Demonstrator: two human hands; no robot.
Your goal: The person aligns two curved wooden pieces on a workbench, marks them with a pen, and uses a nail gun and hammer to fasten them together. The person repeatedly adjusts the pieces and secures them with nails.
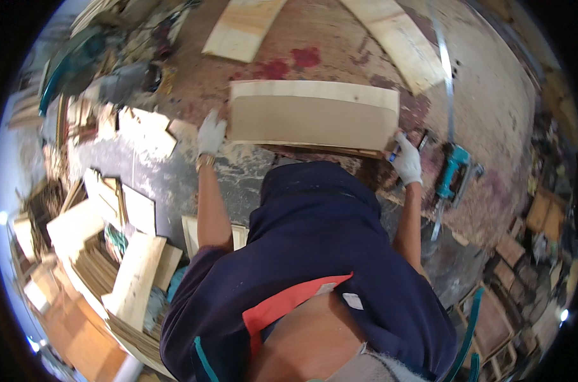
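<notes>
A tan rectangular panel [314, 122] lies at the near edge of the worktable, over a paler wooden board [314, 90] that shows along its far side. My left hand [211, 134], in a white glove, is beside the panel's left end with its fingers stretched out and nothing visible in them. At the right end, my gloved right hand [408, 162] is closed around a blue-and-white pen [394, 153], close to the panel's near right corner. A dark slim object [423, 140] lies just beyond that hand.
Two pale boards, one on the left [244, 28] and one on the right [400, 44], lie farther back on the stained worktable [493, 114]. A teal power tool [453, 170] and a long metal strip [447, 70] are to the right. Wood offcuts [136, 274] are piled at left.
</notes>
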